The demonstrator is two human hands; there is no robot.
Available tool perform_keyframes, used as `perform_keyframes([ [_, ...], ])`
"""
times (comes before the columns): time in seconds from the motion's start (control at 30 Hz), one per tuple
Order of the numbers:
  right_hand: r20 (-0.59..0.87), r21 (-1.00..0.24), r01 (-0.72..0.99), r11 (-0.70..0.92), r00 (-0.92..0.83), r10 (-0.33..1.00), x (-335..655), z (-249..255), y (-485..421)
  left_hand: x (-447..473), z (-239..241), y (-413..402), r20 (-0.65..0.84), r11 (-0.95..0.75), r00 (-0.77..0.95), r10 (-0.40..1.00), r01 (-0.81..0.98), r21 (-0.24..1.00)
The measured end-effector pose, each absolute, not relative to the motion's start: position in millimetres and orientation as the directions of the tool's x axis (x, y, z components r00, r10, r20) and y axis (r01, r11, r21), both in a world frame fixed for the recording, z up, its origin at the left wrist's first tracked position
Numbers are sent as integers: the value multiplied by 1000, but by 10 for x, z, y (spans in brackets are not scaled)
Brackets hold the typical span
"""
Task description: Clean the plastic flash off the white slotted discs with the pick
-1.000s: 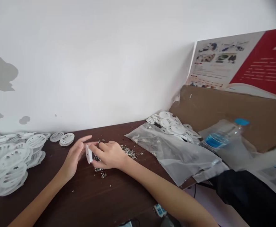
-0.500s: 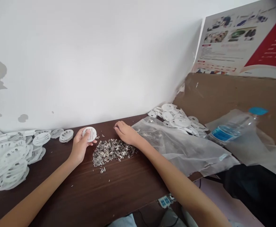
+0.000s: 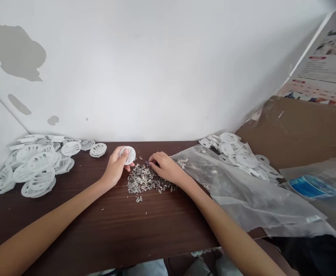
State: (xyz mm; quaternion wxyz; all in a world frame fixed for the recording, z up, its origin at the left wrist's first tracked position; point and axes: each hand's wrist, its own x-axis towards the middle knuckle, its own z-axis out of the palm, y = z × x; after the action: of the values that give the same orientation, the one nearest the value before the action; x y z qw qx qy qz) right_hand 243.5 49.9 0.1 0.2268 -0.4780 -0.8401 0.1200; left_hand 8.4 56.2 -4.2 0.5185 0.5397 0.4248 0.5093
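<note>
My left hand is closed round a white round plastic disc, its thumb lying across the face. The disc is held up, tilted, above the far left edge of a heap of small metal clips. On the far right side of that heap, my right hand has its fingers curled together, thumb against fingertips. A tiny dark or purplish spot shows at the fingertips; what it is I cannot make out. Part of the heap is hidden under my right hand.
Slotted white discs lie piled at the left, by the wall. On the right, a clear plastic bag lies in front of more white plastic discs. Beyond it are a blue-labelled bottle and a brown board. The dark table has a near edge.
My view has swung left, so everything sits further right in the picture. My left hand still holds the disc. My right hand has come down nearer the heap, its fingers pinched.
</note>
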Motion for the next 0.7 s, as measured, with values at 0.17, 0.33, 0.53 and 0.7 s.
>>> perform_keyframes([
  [0.17,243,-451,711,540,-485,840,2333,47,384,86,-50,548,139,-127,158,978,-84,988],
  [0.33,298,-490,621,612,-540,787,2367,124,306,98,-8,522,144,-126,153,978,-124,984],
  [0.53,151,-534,571,624,-661,735,2431,255,213,86,-64,570,112,-93,79,991,-217,972],
  [0.7,103,-580,553,598,-678,727,2389,240,189,78,-106,582,146,-136,34,989,-205,969],
])
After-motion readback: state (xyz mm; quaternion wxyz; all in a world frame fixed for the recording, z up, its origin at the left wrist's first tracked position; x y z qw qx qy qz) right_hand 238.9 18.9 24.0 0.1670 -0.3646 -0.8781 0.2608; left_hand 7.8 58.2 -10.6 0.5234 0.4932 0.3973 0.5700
